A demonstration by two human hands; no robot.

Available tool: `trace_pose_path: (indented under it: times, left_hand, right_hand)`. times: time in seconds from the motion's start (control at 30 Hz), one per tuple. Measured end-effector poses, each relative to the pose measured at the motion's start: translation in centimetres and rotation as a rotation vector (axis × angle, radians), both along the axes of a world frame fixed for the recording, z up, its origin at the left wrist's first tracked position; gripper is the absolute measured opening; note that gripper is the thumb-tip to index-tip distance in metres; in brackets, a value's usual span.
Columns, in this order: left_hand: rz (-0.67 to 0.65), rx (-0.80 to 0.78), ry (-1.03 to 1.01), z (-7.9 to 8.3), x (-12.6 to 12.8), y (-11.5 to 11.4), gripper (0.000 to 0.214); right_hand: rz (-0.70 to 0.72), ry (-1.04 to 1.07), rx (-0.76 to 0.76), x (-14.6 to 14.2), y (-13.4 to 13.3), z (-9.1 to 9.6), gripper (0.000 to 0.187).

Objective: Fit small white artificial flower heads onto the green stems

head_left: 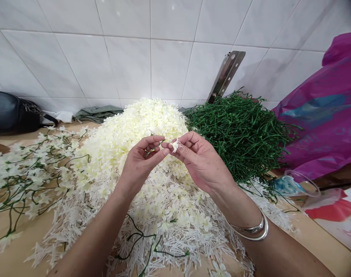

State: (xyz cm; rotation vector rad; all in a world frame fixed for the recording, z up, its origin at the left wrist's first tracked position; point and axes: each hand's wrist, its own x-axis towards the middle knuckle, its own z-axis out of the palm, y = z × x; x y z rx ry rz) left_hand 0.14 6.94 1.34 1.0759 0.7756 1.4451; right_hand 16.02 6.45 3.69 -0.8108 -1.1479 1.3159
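Above a heap of loose cream-white artificial flowers [148, 119], my two hands meet fingertip to fingertip. My left hand [145, 154] pinches a thin green plastic stem [162, 142]. Between the thumb and fingers of my right hand [201, 161] is a small white artificial flower [175, 145]; its contact with the stem is partly hidden by my fingers. A branched green stem [140, 232] without blossoms lies on the white pieces below my hands. At the left are green stems bearing white flowers [34, 169].
Bare green stems [241, 134] are piled at the right, with a metal bracket [227, 75] behind them. A purple plastic bag [325, 111] and a clear plastic cup [296, 184] stand farther right. A black bag [14, 111] sits far left. A tiled wall [126, 65] closes the back.
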Motion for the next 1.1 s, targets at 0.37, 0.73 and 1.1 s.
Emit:
trace_pose_path:
  times: [0.37,0.73,1.1]
  left_hand:
    - [0.054,-0.014,0.008,0.2,-0.4,0.1,0.022]
    - [-0.034,-0.242,-0.273,0.6,0.2,0.1,0.038]
    - [-0.076,-0.255,-0.357,0.6,0.7,-0.3,0.035]
  right_hand:
    - [-0.018,-0.042,0.070,1.3,0.6,0.6,0.039]
    - [-0.068,-0.105,0.094,1.0,0.8,0.1,0.039]
    - [-0.022,-0.087,0.060,0.7,0.5,0.5,0.043]
